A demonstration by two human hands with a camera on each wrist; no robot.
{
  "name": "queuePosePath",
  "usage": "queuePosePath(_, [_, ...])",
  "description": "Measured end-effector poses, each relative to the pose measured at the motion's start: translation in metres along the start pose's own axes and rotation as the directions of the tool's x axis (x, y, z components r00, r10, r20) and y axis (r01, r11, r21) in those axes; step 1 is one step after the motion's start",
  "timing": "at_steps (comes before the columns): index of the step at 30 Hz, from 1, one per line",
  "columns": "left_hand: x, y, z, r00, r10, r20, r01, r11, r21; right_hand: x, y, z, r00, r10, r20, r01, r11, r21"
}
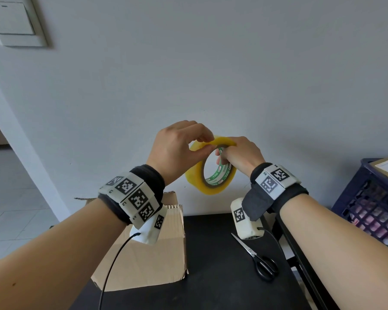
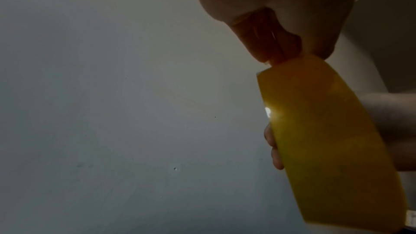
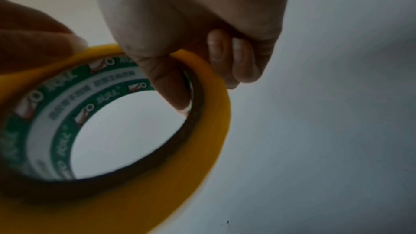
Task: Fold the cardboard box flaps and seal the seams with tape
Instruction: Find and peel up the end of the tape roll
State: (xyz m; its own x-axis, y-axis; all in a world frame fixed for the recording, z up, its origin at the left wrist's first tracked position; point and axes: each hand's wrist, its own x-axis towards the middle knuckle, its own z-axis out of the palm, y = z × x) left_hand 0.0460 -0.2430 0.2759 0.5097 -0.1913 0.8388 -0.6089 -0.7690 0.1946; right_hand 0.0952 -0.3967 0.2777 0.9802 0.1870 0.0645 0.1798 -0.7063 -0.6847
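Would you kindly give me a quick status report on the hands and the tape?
Right hand grips tape roll through its core. Left hand pinches at roll's top edge. Cardboard box below, untaped; scissors beside it.

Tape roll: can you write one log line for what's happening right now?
tape roll: raised | right hand: grips roll | left hand: pinches rim | cardboard box: untaped | scissors: idle

Home room: wall switch, tiled floor, storage crate

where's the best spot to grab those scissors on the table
By the black loop handles, which lie at the near end of the scissors, so come from above on your side. The blades point away toward the wall, closed and flat on the black table.
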Motion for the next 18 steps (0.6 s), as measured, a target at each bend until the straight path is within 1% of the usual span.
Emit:
queuePosePath(3, [-0.0004, 0.0005, -0.0006, 1.000, 0.009, 0.002, -0.009, 1.000, 0.010, -0.0016, 0.0005, -0.0002, 1.000, 0.001, 0.004, -0.001, 1.000, 0.007])
queuePosePath(7, [0.0002, 0.0023, -0.0020, 0.999, 0.015, 0.043, -0.015, 1.000, 0.004, -0.0017, 0.0012, -0.0013, 1.000, -0.005, -0.007, 0.005, 1.000, 0.010])
queuePosePath(14, [0.0055, 0.0049, -0.0060, 0.999, -0.033, 0.032, 0.034, 0.999, -0.035, -0.0032, -0.0054, -0.0001, 0.999, 0.000, -0.040, 0.003, 0.998, 0.068])
queuePosePath(18, [0.0040, 0.0056, -0.0087, 0.995, -0.097, -0.001, 0.096, 0.990, -0.106, -0.0026, -0.0064, 0.0028, 1.000, 0.015, -0.024, -0.012, 0.996, 0.087])
